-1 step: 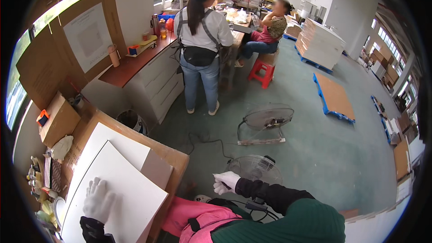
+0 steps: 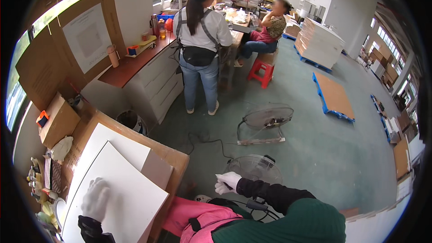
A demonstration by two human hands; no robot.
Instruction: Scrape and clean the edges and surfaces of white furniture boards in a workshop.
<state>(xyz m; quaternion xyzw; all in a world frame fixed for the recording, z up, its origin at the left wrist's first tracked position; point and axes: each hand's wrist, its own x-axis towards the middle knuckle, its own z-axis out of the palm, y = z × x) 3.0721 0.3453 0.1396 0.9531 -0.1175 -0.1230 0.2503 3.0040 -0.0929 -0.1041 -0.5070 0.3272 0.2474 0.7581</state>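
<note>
My left hand (image 2: 95,200), in a white glove, rests on a large white panel (image 2: 128,186) with its fingers close together and slightly bent; it grips nothing. The panel lies at a slant over another white sheet (image 2: 121,141) on the cardboard-topped table (image 2: 173,153). Out to the right, away from the table, my white-gloved right hand (image 2: 228,182) is closed, fingers curled in and thumb side forward. Whatever it holds is too small to make out.
Two floor fans (image 2: 269,119) stand near my right hand, a cable trailing on the floor. A cardboard box (image 2: 60,119) and several bottles (image 2: 36,180) line the table's left. One person (image 2: 202,40) stands ahead; another (image 2: 265,31) sits on a red stool (image 2: 261,73). A blue pallet (image 2: 333,96) lies right.
My left hand's fingers have drawn together and bent a little, where they were spread flat on the panel. My right hand has barely moved.
</note>
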